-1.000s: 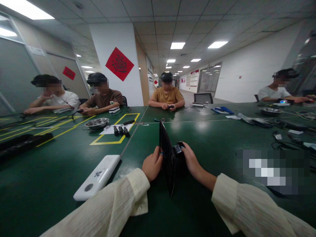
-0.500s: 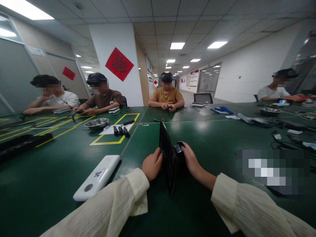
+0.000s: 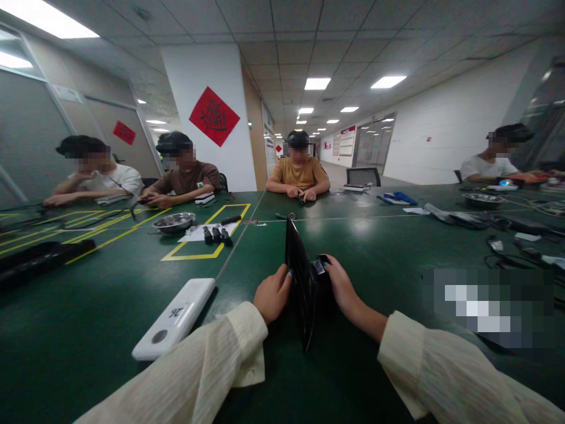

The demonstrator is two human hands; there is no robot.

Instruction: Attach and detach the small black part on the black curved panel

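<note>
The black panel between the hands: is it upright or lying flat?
Upright: the black panel shows nearly edge-on, standing between left hand and right hand.

Panel (image 3: 301,288) between the person's left hand (image 3: 272,295) and right hand (image 3: 344,288), device (image 3: 176,321) on the table (image 3: 110,265) to the left, bowl (image 3: 173,229) behind it, three parts (image 3: 216,235) on paper (image 3: 190,234) beside the bowl, cables (image 3: 512,249) at right, co-worker (image 3: 299,174) opposite.

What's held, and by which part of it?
A black panel, left hand against its left face; a black block beside it, right hand gripping its right side. Whether they're joined is unclear.
</note>
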